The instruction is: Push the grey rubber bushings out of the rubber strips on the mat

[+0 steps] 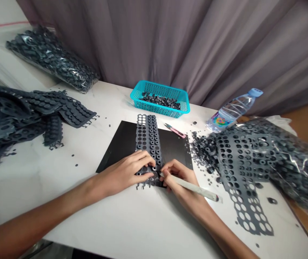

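Note:
A dark grey rubber sheet (148, 136) with rows of round holes and ring-shaped parts lies on a black board (116, 144). Over its near end rests my left hand (136, 167), fingers spread and pressing on the sheet, thumb apart from the index finger. My right hand (179, 176) is closed around a whitish pen-shaped tool (194, 187). The tool's tip points at the sheet's right edge, close to my left fingertips; its exact contact is too small to tell. Pink thread snips (175, 130) lie on the board's far right part.
A turquoise basket (161, 111) holding small dark parts stands behind the board. At right are loose parts (206, 147), punched-out sheets (241, 172), a filled bag (299, 169) and a leaning water bottle (231, 109). More rubber sheets (35, 115) and another bag (54, 57) lie left.

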A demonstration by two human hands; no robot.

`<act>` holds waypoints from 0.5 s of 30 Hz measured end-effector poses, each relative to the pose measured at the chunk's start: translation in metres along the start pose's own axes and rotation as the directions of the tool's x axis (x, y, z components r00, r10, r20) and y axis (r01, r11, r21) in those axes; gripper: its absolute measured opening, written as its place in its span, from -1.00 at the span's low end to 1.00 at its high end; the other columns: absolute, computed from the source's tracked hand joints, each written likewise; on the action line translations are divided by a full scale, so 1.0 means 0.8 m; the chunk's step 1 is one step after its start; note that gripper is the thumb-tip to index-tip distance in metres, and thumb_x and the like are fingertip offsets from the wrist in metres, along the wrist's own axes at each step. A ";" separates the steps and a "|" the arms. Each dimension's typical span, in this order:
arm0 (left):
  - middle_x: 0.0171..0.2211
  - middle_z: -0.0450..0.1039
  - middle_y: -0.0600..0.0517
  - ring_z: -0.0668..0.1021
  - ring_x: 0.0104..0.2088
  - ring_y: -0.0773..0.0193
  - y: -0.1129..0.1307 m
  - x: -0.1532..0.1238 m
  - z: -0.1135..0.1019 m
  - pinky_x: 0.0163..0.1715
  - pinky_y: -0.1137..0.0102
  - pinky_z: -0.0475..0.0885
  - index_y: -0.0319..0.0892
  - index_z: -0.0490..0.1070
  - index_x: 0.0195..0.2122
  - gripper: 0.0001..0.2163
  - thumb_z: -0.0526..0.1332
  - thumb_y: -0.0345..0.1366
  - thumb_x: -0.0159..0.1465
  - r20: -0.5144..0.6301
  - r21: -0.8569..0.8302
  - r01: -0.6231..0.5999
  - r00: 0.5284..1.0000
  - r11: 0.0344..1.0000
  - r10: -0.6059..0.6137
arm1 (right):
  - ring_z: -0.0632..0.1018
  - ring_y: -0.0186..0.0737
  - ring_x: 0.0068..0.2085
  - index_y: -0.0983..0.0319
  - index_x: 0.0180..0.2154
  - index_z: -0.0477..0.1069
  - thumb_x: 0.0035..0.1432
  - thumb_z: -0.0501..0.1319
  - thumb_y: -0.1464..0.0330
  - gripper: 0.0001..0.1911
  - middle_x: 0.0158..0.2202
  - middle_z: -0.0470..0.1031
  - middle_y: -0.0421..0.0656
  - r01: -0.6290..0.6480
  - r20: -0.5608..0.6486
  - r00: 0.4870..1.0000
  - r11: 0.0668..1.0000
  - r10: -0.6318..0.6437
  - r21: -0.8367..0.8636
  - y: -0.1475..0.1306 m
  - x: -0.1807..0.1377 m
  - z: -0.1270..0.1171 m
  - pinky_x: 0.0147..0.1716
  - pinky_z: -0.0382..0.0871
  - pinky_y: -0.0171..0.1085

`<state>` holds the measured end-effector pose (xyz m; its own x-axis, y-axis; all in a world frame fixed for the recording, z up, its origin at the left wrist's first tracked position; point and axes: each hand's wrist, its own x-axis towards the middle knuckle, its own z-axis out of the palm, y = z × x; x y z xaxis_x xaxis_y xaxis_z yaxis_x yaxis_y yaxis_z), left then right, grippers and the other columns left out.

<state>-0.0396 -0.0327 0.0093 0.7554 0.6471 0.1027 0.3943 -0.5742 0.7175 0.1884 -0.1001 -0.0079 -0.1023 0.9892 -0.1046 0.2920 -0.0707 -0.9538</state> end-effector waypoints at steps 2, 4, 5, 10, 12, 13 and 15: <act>-0.03 0.44 0.02 0.51 0.04 0.17 0.000 0.000 0.000 0.10 0.31 0.35 -0.09 0.40 -0.01 -0.88 0.21 -0.27 0.47 0.003 -0.001 -0.005 1.000 1.000 0.005 | 0.48 -0.29 -0.41 0.19 -0.26 0.41 0.35 0.19 0.33 -0.90 -0.40 0.48 -0.23 0.001 -0.006 1.000 1.000 -0.001 -0.017 0.001 -0.001 0.000 -0.45 0.32 -0.36; -0.03 0.44 0.02 0.50 0.04 0.17 0.000 0.000 0.000 0.09 0.30 0.36 -0.09 0.39 0.00 -0.88 0.21 -0.26 0.47 -0.001 0.001 -0.009 1.000 1.000 0.009 | 0.49 -0.27 -0.39 0.19 -0.26 0.42 0.35 0.19 0.32 -0.90 -0.39 0.49 -0.22 0.006 -0.011 1.000 1.000 -0.007 -0.027 0.002 -0.001 0.001 -0.44 0.33 -0.36; -0.03 0.43 0.02 0.50 0.04 0.17 0.000 0.000 0.001 0.09 0.29 0.36 -0.08 0.39 0.00 -0.87 0.20 -0.26 0.47 -0.002 0.004 -0.008 1.000 1.000 0.008 | 0.50 -0.27 -0.39 0.19 -0.26 0.42 0.36 0.19 0.32 -0.89 -0.40 0.49 -0.22 0.010 -0.013 1.000 1.000 -0.011 -0.028 0.002 -0.001 0.001 -0.44 0.32 -0.35; -0.04 0.42 0.03 0.51 0.02 0.18 0.000 0.000 0.000 0.07 0.30 0.37 -0.09 0.40 0.01 -0.87 0.21 -0.27 0.47 -0.003 0.012 -0.002 1.000 1.000 0.002 | 0.47 -0.29 -0.43 0.18 -0.28 0.40 0.37 0.18 0.31 -0.86 -0.43 0.47 -0.24 0.034 -0.036 0.999 0.998 -0.036 -0.050 0.000 0.000 0.003 -0.47 0.28 -0.35; -0.04 0.42 0.03 0.52 0.02 0.18 0.002 0.000 -0.002 0.08 0.30 0.37 -0.09 0.39 0.01 -0.87 0.21 -0.27 0.47 0.001 0.029 -0.007 1.000 1.000 0.007 | 0.45 -0.31 -0.45 0.18 -0.28 0.40 0.36 0.18 0.32 -0.87 -0.44 0.46 -0.26 0.048 -0.033 0.998 0.996 -0.051 -0.076 -0.003 0.000 0.004 -0.46 0.27 -0.35; -0.04 0.42 0.02 0.52 0.02 0.17 0.003 0.001 -0.002 0.08 0.29 0.37 -0.09 0.39 0.02 -0.87 0.20 -0.26 0.48 0.004 0.050 -0.015 1.000 0.999 0.015 | 0.43 -0.31 -0.45 0.18 -0.28 0.40 0.35 0.19 0.33 -0.88 -0.44 0.45 -0.26 0.058 -0.031 0.998 0.994 -0.061 -0.092 -0.004 0.000 0.004 -0.46 0.26 -0.36; -0.03 0.43 0.00 0.52 0.01 0.15 0.005 0.003 -0.001 0.08 0.26 0.38 -0.11 0.37 0.04 -0.85 0.17 -0.24 0.50 0.007 0.132 -0.045 0.999 0.990 0.045 | 0.40 -0.32 -0.45 0.18 -0.29 0.40 0.34 0.20 0.34 -0.89 -0.45 0.44 -0.27 0.083 -0.023 0.996 0.988 -0.087 -0.127 -0.006 0.000 0.003 -0.46 0.24 -0.36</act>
<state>-0.0371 -0.0331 0.0131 0.7762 0.6170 0.1297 0.4254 -0.6643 0.6145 0.1849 -0.0998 -0.0042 -0.1057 0.9943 -0.0150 0.4013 0.0288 -0.9155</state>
